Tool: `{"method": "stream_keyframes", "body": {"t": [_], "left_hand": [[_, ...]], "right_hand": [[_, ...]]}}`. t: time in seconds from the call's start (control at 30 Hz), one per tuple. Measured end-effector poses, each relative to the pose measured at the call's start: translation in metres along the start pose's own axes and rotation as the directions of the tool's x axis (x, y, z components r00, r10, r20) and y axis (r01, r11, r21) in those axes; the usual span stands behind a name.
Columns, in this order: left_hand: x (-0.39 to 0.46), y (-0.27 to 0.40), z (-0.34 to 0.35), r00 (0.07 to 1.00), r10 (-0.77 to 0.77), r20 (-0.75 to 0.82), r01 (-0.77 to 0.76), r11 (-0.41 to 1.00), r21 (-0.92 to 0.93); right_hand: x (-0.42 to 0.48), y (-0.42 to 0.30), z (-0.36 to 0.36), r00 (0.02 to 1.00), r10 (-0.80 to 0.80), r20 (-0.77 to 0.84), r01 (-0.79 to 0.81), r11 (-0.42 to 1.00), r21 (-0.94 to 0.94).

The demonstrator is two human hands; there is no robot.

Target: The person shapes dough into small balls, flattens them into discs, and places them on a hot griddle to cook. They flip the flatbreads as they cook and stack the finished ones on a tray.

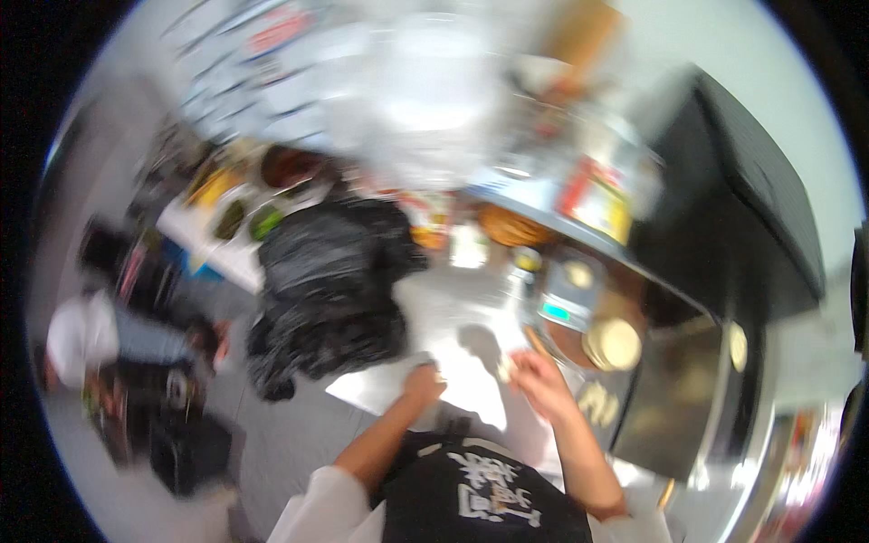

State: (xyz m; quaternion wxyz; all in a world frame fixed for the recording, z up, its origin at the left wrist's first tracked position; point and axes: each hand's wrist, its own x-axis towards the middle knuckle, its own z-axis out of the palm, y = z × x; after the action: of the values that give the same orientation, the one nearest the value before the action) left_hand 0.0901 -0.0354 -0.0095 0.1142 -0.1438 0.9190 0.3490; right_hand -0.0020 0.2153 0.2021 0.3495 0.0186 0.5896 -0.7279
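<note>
Both of my hands are over a shiny metal worktop point(434, 305). My right hand point(540, 383) holds a small pale piece, probably dough point(506, 368), between thumb and fingers. Closed fingers show on my left hand point(424, 385), with a small pale bit at their edge; blur hides whether it is held. A wooden stick point(536, 341) lies just beyond my right hand. To the right are a stack of pale round dough discs point(612, 344) and several pale dough strips point(599, 403). Farther back, a digital scale point(570, 288) bears a small pale lump point(578, 273).
A large black plastic bag point(333, 285) covers the worktop's left part. Behind it stand containers of food, one with chopped greens point(265, 221). A shelf point(523, 203) runs across the back, and a dark flat cooking surface point(669, 400) lies right. Another person point(85, 339) is at far left.
</note>
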Motion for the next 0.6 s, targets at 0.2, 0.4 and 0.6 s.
{"method": "stream_keyframes", "body": {"t": [0.2, 0.4, 0.6], "left_hand": [[-0.030, -0.025, -0.038, 0.985, -0.137, 0.102, 0.144, 0.987, -0.066], [-0.042, -0.018, -0.033, 0.968, -0.240, 0.076, 0.248, 0.961, -0.122], [-0.001, -0.006, -0.031, 0.989, -0.111, 0.102, 0.122, 0.987, -0.105]], "right_hand": [[0.073, -0.063, -0.123, 0.818, -0.396, -0.418, 0.211, 0.882, -0.422], [0.163, -0.072, -0.201, 0.725, -0.524, -0.447, 0.010, 0.657, -0.754], [0.215, -0.030, -0.264, 0.541, -0.778, -0.318, -0.096, 0.319, -0.943]]}}
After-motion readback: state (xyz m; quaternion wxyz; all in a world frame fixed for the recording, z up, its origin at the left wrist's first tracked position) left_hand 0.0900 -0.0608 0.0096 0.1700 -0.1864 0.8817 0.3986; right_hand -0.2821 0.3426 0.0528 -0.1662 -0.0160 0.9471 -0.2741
